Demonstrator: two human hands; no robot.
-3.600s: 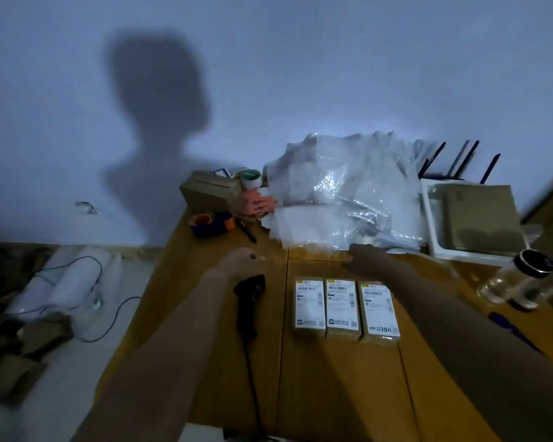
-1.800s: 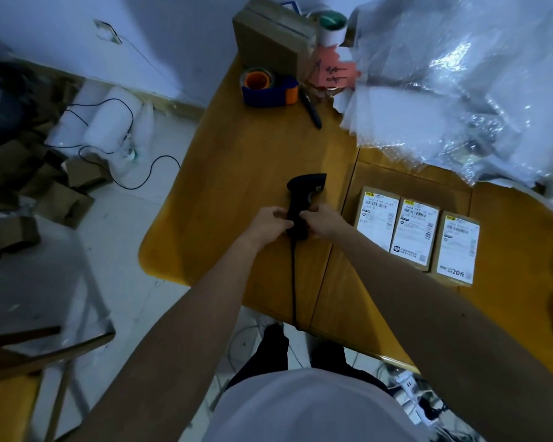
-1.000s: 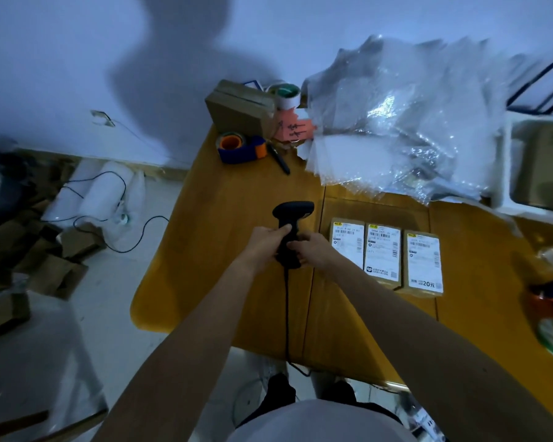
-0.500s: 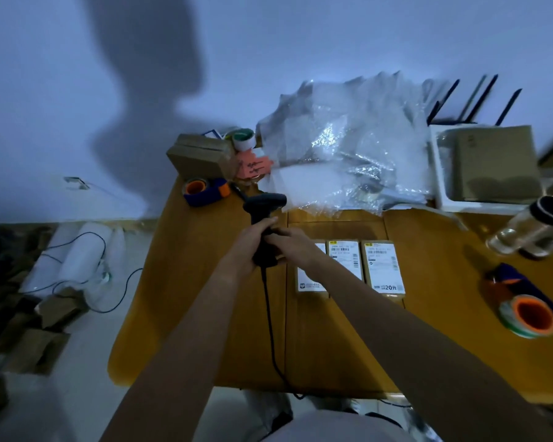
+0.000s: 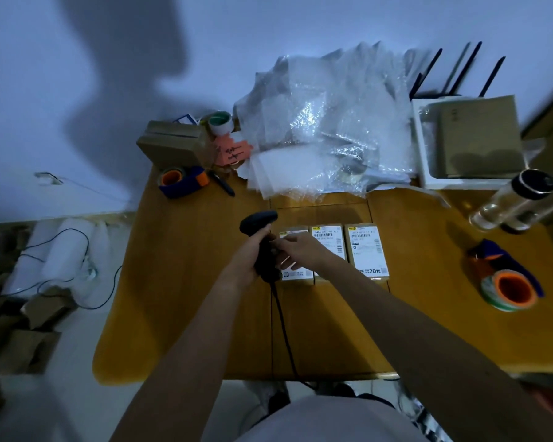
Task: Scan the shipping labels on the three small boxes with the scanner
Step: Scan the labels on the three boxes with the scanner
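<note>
Three small boxes lie side by side on the surface, labels up, long axes running away from the person. Left hand is closed around the grip of the scanner, held upright just left of the row with its head tipped toward the wall; right hand, fingers loosely curled, touches the grip over the leftmost box. That box lies nearest, so the head must probably swing right and down onto its label.

Matt black plastic scanner, smooth wooden table, cardboard boxes with paper labels, glossy bubble wrap
</note>
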